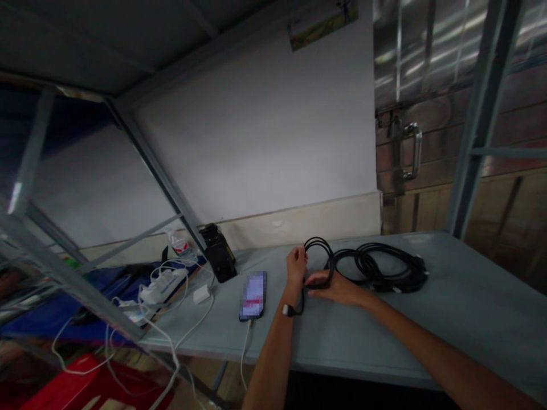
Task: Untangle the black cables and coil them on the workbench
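Head view: left hand [296,265] and right hand [337,289] fingers grasp one looped black cable [330,259] near one phone [253,295].

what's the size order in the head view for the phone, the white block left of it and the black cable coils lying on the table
Largest to smallest:
1. Black cable coils
2. Phone
3. White block

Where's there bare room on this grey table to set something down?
Bare tabletop lies between the black cable coil, right forearm and right edge; a smaller patch lies between the right and left forearm. Crowded: around the power strip and charger.
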`<state>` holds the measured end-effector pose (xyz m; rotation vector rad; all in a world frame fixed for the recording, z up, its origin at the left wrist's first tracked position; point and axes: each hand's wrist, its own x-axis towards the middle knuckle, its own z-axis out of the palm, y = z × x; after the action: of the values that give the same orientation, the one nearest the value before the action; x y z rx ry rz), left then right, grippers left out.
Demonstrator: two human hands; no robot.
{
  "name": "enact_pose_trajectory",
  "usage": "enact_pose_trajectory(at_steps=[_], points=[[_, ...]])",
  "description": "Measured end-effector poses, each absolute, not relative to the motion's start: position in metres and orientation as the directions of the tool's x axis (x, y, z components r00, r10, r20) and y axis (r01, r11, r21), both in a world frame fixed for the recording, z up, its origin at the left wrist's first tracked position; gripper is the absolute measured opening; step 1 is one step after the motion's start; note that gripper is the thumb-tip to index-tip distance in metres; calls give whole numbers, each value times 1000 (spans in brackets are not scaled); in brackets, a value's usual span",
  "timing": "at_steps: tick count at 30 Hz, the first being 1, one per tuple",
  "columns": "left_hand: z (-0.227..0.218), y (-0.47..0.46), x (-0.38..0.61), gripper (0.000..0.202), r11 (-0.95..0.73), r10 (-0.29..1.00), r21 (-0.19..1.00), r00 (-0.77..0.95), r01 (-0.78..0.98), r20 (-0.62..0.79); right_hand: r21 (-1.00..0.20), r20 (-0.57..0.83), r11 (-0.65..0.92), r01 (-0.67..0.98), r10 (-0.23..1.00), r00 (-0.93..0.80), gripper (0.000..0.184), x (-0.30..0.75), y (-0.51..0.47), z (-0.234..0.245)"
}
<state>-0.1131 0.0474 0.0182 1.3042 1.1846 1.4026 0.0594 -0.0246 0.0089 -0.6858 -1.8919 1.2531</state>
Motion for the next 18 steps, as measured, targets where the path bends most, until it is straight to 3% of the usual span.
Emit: enact_pose_trajectory(at_steps=[3,9,18], points=[[18,48,-112,55,-219,968,969,-99,116,230,-923,312,384,14,770,-557,38,59,-22,5],[14,47,-113,52,-217,974,975,-50,56,219,-882,403,472,1,754,-520,39,56,-13,0],[10,48,-113,49,-181,984,983,-9,-29,181,-881,407,474,2,758,-509,40,57,-14,3]])
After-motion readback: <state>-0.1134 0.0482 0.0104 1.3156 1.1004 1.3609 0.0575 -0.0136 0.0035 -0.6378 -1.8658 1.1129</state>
